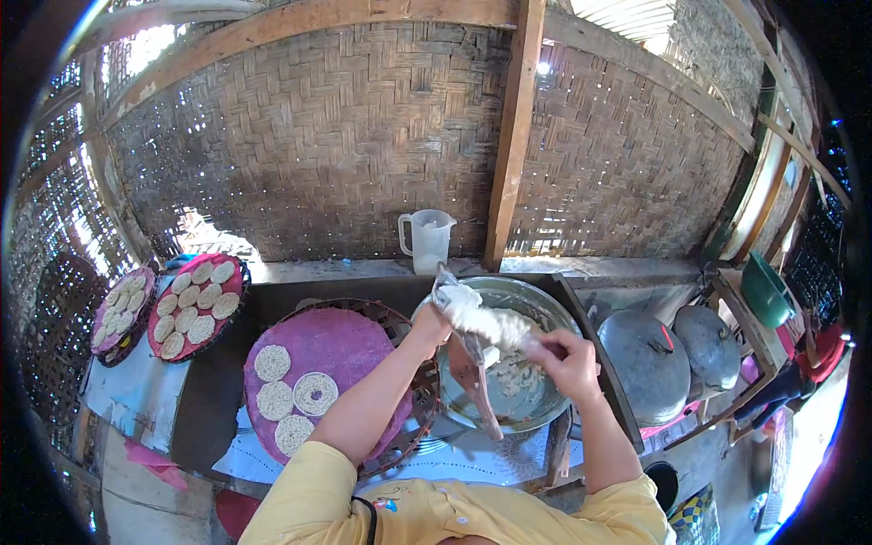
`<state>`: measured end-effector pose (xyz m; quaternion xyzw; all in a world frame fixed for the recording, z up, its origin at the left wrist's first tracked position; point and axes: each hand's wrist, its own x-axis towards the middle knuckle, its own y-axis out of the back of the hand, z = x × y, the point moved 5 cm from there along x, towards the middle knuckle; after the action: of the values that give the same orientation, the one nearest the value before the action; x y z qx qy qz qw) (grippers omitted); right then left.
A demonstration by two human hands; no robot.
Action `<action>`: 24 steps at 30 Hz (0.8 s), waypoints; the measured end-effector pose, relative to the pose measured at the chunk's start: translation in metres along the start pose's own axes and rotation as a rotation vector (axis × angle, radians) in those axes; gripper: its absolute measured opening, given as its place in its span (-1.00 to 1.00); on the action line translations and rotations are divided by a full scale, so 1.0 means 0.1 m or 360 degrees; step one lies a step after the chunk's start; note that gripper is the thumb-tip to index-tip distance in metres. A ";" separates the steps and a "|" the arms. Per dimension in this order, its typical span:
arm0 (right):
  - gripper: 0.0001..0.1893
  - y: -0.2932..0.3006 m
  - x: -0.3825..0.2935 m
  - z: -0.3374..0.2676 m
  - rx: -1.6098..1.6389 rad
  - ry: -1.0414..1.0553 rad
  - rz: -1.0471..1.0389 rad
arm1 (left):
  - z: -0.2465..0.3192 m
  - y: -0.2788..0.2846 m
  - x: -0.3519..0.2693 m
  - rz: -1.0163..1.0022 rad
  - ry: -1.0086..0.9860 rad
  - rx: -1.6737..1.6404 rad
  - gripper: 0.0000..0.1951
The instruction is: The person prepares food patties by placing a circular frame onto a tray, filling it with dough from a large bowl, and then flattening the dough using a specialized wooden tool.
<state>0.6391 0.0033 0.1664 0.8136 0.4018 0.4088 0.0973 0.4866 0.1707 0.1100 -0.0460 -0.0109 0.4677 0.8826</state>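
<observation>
My left hand [432,328] grips a wooden tool [470,371] above a wide metal basin [569,306]. White sticky dough [487,320] stretches from the tool's upper part towards my right hand [569,361]. The fingers of my right hand are pinched at the dough's right end, over the basin. More dough lies in the basin below. To the left of my left forearm is a round purple cloth [327,340] on a woven tray, bearing several pale lacy rounds [272,363]. Around one of them sits a white ring [315,394].
A plastic pitcher [430,242] stands on the ledge behind the basin. Two trays of rounds [197,303] lie at the left. Lidded metal pots [644,368] and a green basin [766,289] stand at the right. A person in red [821,354] is at the far right.
</observation>
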 end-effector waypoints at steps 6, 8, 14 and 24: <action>-0.78 -0.08 0.13 0.09 -0.0313 0.0141 0.0268 | -0.28 -0.18 0.27 -0.0286 -0.0354 0.0273 -0.67; -0.79 -0.11 0.05 -0.01 -0.0252 0.0210 0.0235 | -0.28 -0.09 0.23 -0.0098 -0.0451 0.0443 -0.72; -0.74 -0.16 -0.11 0.30 0.0492 -0.0535 -0.0405 | -0.20 0.43 0.03 -0.0117 -0.0052 -0.0398 -0.82; -0.36 -0.74 -0.22 0.23 0.0608 -0.0473 -0.0469 | 0.37 1.05 -0.54 -0.0155 -0.0563 -0.1057 -0.76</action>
<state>0.6061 0.0397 0.1031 0.8010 0.5669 0.1832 0.0583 0.3674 0.1873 0.1390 -0.2477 -0.3163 0.3970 0.8252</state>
